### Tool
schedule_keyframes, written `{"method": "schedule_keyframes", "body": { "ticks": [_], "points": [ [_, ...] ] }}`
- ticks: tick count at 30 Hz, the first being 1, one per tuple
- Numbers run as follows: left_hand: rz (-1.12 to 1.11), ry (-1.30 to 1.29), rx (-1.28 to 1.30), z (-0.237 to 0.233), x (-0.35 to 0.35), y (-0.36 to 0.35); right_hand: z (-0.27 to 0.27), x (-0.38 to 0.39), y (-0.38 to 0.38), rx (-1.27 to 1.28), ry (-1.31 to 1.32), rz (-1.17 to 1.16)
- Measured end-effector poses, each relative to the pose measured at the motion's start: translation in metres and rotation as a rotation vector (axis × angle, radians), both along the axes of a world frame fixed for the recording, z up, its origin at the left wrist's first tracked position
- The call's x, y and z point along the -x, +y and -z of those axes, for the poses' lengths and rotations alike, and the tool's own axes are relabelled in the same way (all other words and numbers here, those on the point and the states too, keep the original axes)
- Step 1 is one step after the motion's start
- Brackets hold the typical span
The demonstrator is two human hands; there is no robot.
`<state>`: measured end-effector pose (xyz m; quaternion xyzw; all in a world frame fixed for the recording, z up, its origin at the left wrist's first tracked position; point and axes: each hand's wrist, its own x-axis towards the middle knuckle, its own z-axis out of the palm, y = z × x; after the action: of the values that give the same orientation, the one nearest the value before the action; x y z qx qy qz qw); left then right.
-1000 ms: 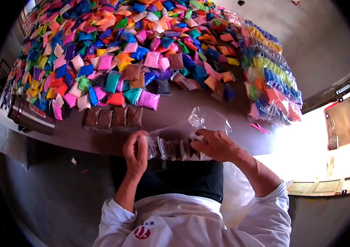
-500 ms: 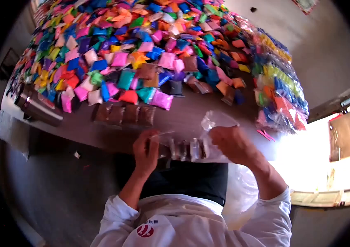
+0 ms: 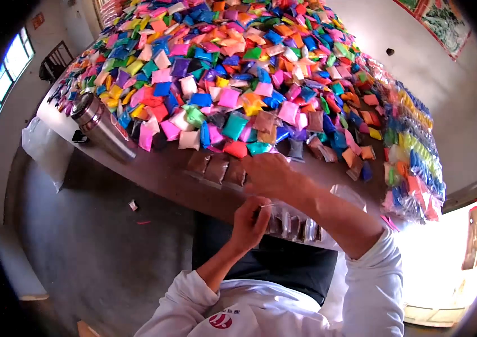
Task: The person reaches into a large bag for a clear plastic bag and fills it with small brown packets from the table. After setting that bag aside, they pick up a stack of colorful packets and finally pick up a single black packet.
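My left hand point(image 3: 249, 224) is closed at the table's near edge, its thumb and finger pinching the edge of a clear plastic bag point(image 3: 350, 195). Several brown packets point(image 3: 296, 227) stand in a row inside that bag, to the right of the hand. My right hand point(image 3: 272, 175) reaches across above the left one, over the right end of a row of flat brown packets point(image 3: 216, 170) lying on the table. Its fingertips are blurred and partly hidden, so whether they grip a packet does not show.
A big heap of small coloured packets point(image 3: 227, 73) covers the far side of the table point(image 3: 165, 182). Larger filled clear bags point(image 3: 412, 151) line its right end. A steel flask point(image 3: 103, 128) lies tilted at the left, near a white plastic bag point(image 3: 47, 149) hanging off the edge.
My right hand has moved from the clear bag's right side leftward to the row of brown packets. My left hand still pinches the bag. The whole view has shifted, with the scene now further right.
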<state>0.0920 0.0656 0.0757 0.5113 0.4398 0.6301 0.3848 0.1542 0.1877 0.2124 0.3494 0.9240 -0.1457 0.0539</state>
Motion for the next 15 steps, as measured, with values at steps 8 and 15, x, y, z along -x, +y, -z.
{"method": "schedule_keyframes", "body": {
  "ticks": [8, 15],
  "points": [
    [0.024, 0.054, 0.056, -0.014, 0.001, -0.001, 0.043, -0.003, 0.008, -0.179, -0.189, -0.058],
    [-0.003, 0.067, 0.02, -0.016, 0.003, -0.003, -0.008, -0.001, 0.019, 0.006, -0.035, 0.0]
  ]
}}
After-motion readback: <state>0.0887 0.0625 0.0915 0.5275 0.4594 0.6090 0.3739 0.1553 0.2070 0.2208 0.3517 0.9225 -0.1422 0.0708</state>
